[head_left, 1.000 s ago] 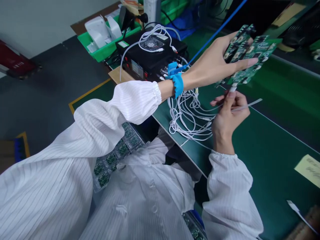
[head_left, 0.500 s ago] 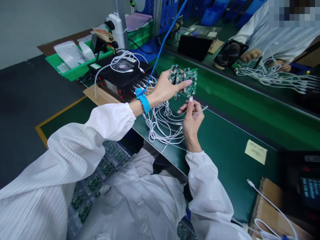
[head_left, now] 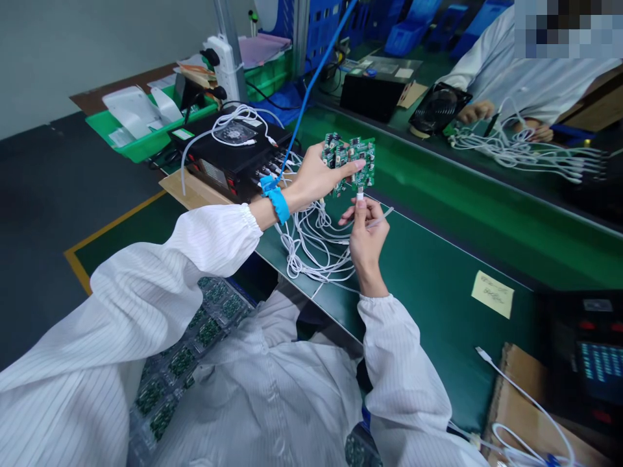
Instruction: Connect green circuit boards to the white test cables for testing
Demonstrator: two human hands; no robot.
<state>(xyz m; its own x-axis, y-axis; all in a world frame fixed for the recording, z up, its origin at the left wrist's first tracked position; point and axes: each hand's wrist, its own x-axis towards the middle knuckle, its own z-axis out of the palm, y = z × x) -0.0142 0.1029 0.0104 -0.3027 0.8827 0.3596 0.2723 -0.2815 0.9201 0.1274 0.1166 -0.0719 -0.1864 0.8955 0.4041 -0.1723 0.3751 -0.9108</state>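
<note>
- Several circuit boards (head_left: pixel 368 176) fan out above the counter (head_left: pixel 428 259), fingers of the left hand (head_left: pixel 311 176) closed around them.
- Right hand (head_left: pixel 368 245): fingers narrowed on a white plug (head_left: pixel 360 192) at one board's lower edge — seated or not, I cannot tell.
- Boards look light, stiff, fragile — best gripped by their edges.
- Beyond: soft, tangled white cables (head_left: pixel 296 263).

To your left, a plain grey wall (head_left: pixel 97 45) meets a dark grey floor (head_left: pixel 29 194) marked with a yellow line (head_left: pixel 78 272). Before you lies a green tabletop (head_left: pixel 438 324); beyond its far edge, blue plastic bins (head_left: pixel 413 29) sit in dimmer light.
</note>
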